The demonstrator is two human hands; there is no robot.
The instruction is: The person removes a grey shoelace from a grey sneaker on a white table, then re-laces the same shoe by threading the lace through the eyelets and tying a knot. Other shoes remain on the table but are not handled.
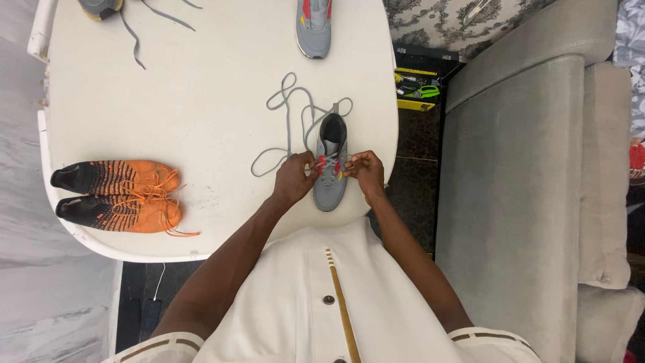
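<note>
Pinching the grey lace (pixel 290 114) at the eyelets, the left hand (pixel 293 177) and right hand (pixel 366 171) grasp it on either side of the grey shoe (pixel 331 169), which stands at the near edge of the white desk (pixel 201 101). Its loose length loops away behind. A pair of orange shoes (pixel 117 196) lies to the left. Far off, a second grey shoe (pixel 314 27) and another shoe (pixel 99 8) are cut off by the frame.

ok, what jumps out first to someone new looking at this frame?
Both hands at the table's near edge: left hand and right hand pinch the lace at either side of a grey shoe, its long grey lace looping loose behind it. Next, the bright orange pair of shoes on the white table, at the left.
</note>
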